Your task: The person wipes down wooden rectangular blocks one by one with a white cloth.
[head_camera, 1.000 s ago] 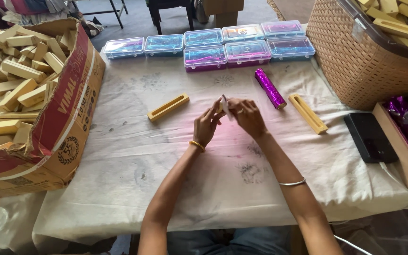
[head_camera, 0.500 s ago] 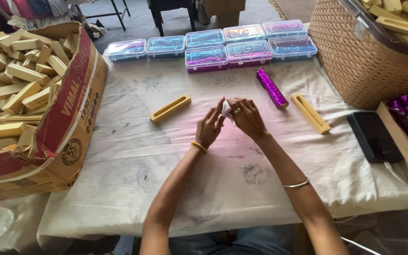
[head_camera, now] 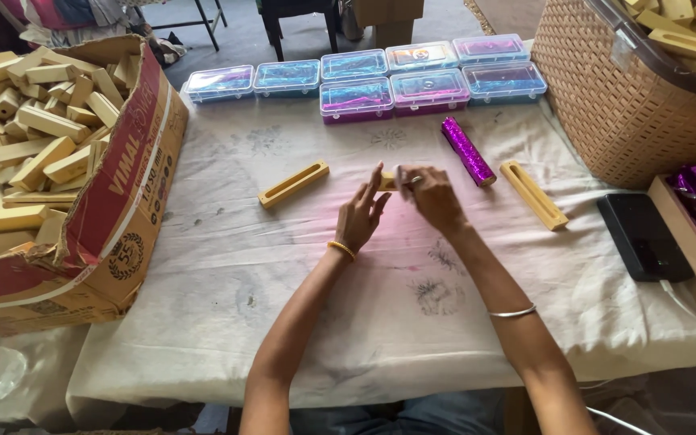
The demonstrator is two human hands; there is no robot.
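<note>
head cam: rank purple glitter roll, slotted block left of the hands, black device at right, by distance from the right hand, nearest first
From the right hand:
1. Purple glitter roll, just up and right of it.
2. Slotted wooden block, on the cloth past the left hand.
3. Black device, by the table's right edge.

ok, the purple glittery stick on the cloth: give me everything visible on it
The purple glittery stick is a short rod wrapped in shiny violet foil-like material that sparkles. It lies flat on the white cloth, angled so its far end points toward the clear plastic boxes and its near end toward the right hand. Nothing holds it; the pale wooden slotted piece lies just right of it, apart.
</note>
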